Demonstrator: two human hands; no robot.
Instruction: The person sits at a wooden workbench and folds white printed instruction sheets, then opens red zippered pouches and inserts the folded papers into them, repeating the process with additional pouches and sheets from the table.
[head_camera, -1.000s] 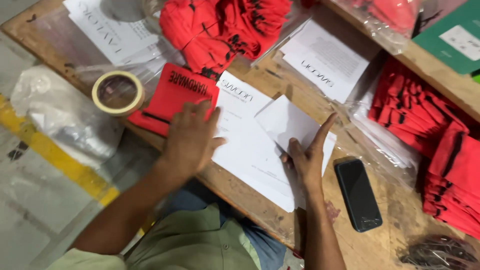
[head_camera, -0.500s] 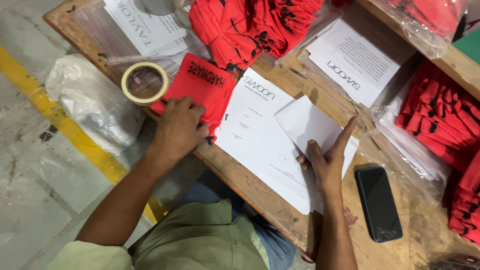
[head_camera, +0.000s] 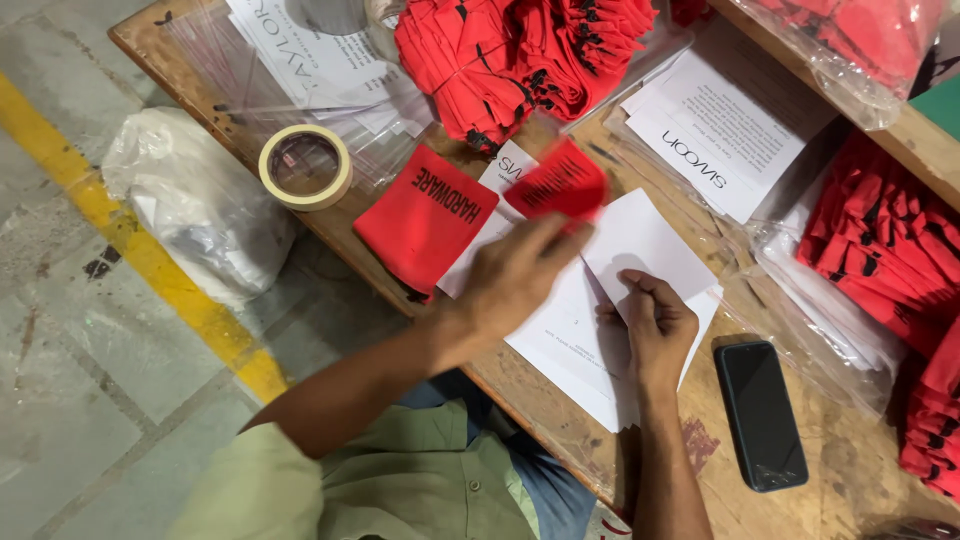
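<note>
Wooden table (head_camera: 560, 420): papers (head_camera: 600, 340), phone (head_camera: 760, 415), tape (head_camera: 305, 167)

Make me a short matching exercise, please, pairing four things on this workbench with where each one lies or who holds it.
Things:
1. tape roll
2. phone
3. small red pouch
4. folded white paper

Places:
a. under the right hand
b. lifted in the left hand
c. at the bench's left edge, beside a flat red pouch
d. flat on the wood, right of the right hand

Pairs: 1-c, 2-d, 3-b, 4-a

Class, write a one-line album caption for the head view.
Left hand lifts a red pouch while right hand pins white paper.
</note>
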